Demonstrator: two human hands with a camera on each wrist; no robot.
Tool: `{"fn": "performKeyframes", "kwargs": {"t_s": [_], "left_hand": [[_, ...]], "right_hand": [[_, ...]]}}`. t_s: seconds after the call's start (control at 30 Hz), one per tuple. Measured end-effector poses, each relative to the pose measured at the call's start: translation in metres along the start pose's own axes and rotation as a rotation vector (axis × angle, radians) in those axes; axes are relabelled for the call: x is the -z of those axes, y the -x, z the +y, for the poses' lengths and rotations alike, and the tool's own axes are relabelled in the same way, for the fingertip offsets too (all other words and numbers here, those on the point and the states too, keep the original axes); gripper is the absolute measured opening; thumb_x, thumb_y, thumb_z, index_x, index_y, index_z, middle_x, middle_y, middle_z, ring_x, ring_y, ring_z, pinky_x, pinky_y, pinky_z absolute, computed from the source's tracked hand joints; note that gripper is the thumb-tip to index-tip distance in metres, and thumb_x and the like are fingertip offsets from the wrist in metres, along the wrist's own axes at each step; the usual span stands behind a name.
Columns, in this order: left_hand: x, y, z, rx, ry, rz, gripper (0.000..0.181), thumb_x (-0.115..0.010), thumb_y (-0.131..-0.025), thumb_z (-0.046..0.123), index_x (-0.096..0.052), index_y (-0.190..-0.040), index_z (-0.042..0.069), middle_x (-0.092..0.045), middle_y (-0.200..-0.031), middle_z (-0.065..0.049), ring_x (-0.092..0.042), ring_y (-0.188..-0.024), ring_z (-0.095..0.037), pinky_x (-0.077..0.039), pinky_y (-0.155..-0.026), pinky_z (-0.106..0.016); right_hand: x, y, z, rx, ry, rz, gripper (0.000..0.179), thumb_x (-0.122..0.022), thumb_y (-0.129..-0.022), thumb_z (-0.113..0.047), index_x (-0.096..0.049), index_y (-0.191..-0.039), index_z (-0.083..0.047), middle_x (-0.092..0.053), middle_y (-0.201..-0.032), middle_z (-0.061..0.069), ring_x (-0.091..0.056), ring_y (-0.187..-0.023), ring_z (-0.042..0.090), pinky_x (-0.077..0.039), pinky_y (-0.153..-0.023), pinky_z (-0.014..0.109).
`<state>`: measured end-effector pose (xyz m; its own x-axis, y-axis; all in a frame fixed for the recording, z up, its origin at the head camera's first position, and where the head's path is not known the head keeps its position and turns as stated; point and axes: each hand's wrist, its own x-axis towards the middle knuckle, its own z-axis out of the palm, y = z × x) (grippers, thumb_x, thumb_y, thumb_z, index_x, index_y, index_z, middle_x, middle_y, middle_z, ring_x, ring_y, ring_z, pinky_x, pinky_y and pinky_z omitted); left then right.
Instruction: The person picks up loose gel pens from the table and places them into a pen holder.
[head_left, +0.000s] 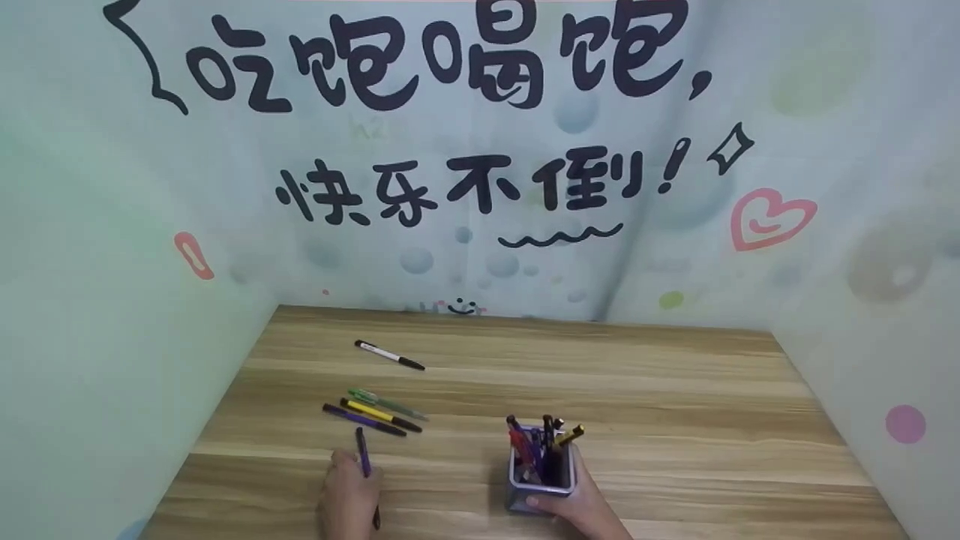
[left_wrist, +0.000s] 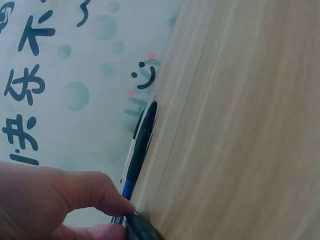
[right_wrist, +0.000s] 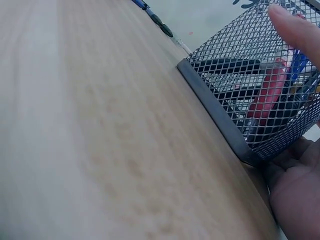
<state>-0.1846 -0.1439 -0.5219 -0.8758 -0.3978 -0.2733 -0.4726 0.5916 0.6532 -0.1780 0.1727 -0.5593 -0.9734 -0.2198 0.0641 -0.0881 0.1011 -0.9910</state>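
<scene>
The left hand (head_left: 350, 491) pinches a dark pen (head_left: 361, 446), near left on the table (head_left: 675, 420); the right hand (head_left: 583, 499) grips a mesh pen holder (head_left: 517, 497), near right. Left wrist view: that pinch. Right wrist: a red pen (right_wrist: 269, 95) inside.

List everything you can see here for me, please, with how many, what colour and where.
Table: one, brown wood grain, between the walls
Walls: three, pale, behind the table and at both sides
Lettering: two lines, black, on the back wall
White pen: one, white and black, farthest back on the table
Green pen: one, green, beside the yellow pen
Yellow pen: one, yellow and black, between green and purple
Purple pen: one, bluish purple and black, beyond the left hand
Held pen: one, dark bluish, in the left hand
Mesh holder: one, dark with lighter rim, in the right hand
Holder's pens: several, mixed colours
Hands: two, left and right
</scene>
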Motion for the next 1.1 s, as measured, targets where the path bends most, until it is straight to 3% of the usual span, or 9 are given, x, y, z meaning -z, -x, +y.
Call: {"fn": "performKeyframes", "kwargs": {"t_s": [0.13,0.23,0.37,0.5,0.67,0.77,0.87,0.97,1.1], "left_hand": [[0.003,0.006,0.004,-0.018,-0.047,-0.082,0.018,-0.059,-0.084,0.015,-0.055,-0.088,-0.002,-0.051,-0.073,-0.009,-0.050,-0.065,-0.022,-0.038,-0.053,-0.031],[0.006,0.010,0.004,-0.033,-0.062,-0.138,0.016,-0.060,-0.083,0.013,-0.055,-0.073,0.003,-0.048,-0.065,-0.005,-0.046,-0.058,-0.017,-0.035,-0.049,-0.027],[0.009,0.012,0.001,-0.057,0.008,-0.217,0.015,-0.061,-0.083,0.013,-0.061,-0.081,-0.002,-0.055,-0.067,-0.005,-0.051,-0.060,-0.015,-0.041,-0.051,-0.026],[0.009,0.017,0.001,-0.189,0.270,-0.279,0.034,-0.059,-0.082,0.009,-0.055,-0.107,-0.014,-0.064,-0.082,-0.012,-0.060,-0.068,-0.014,-0.053,-0.061,-0.029],[0.005,0.040,0.023,-0.408,0.711,-0.349,0.031,-0.056,-0.084,0.001,-0.051,-0.110,-0.015,-0.061,-0.095,-0.009,-0.062,-0.079,-0.007,-0.054,-0.073,-0.024],[-0.009,0.060,0.044,-0.578,0.960,-0.291,0.019,-0.055,-0.083,-0.007,-0.051,-0.101,-0.013,-0.056,-0.096,0.000,-0.060,-0.087,-0.004,-0.052,-0.078,-0.020],[-0.029,0.080,0.062,-0.764,1.092,-0.206,0.015,-0.055,-0.080,-0.013,-0.048,-0.094,-0.014,-0.054,-0.094,0.000,-0.059,-0.089,-0.004,-0.051,-0.083,-0.020],[-0.046,0.091,0.076,-0.884,1.013,-0.103,0.013,-0.057,-0.080,-0.013,-0.050,-0.091,-0.012,-0.055,-0.092,-0.008,-0.057,-0.089,-0.003,-0.051,-0.084,-0.021],[-0.061,0.096,0.084,-0.961,0.734,0.054,0.014,-0.060,-0.079,-0.010,-0.056,-0.089,0.000,-0.054,-0.091,-0.012,-0.058,-0.087,-0.006,-0.054,-0.080,-0.026]], "right_hand": [[-0.001,0.000,-0.001,-0.005,-0.009,-0.015,0.098,-0.079,-0.068,-0.005,-0.016,-0.143,-0.002,-0.039,-0.139,0.025,-0.048,-0.116,0.007,-0.032,-0.098,0.015],[-0.002,0.001,-0.001,-0.008,-0.012,-0.023,0.098,-0.079,-0.068,-0.005,-0.016,-0.143,-0.002,-0.040,-0.138,0.025,-0.048,-0.117,0.011,-0.032,-0.098,0.016],[-0.002,0.001,-0.003,-0.024,-0.013,-0.026,0.098,-0.079,-0.068,-0.006,-0.017,-0.143,-0.003,-0.040,-0.139,0.024,-0.045,-0.122,0.023,-0.031,-0.102,0.021],[-0.002,0.001,-0.003,-0.037,0.008,-0.016,0.099,-0.080,-0.067,-0.008,-0.016,-0.144,-0.003,-0.039,-0.140,0.024,-0.042,-0.126,0.032,-0.027,-0.108,0.039],[-0.001,0.000,-0.001,-0.051,0.013,-0.012,0.101,-0.080,-0.066,-0.009,-0.016,-0.144,-0.004,-0.039,-0.140,0.023,-0.041,-0.127,0.034,-0.023,-0.108,0.049],[-0.001,0.000,0.000,-0.049,0.043,0.006,0.101,-0.081,-0.065,-0.009,-0.018,-0.143,-0.004,-0.041,-0.139,0.024,-0.041,-0.126,0.035,-0.023,-0.108,0.050],[-0.001,-0.001,0.000,-0.042,0.086,0.031,0.100,-0.082,-0.064,-0.011,-0.021,-0.142,-0.003,-0.042,-0.138,0.023,-0.042,-0.125,0.033,-0.026,-0.108,0.045],[-0.001,-0.002,0.000,-0.033,0.055,0.032,0.099,-0.082,-0.064,-0.008,-0.021,-0.142,-0.003,-0.041,-0.139,0.022,-0.043,-0.125,0.030,-0.030,-0.106,0.030],[0.001,-0.003,0.000,-0.018,0.021,0.022,0.100,-0.081,-0.065,-0.006,-0.019,-0.144,-0.004,-0.039,-0.141,0.021,-0.042,-0.125,0.027,-0.030,-0.100,0.015]]}}
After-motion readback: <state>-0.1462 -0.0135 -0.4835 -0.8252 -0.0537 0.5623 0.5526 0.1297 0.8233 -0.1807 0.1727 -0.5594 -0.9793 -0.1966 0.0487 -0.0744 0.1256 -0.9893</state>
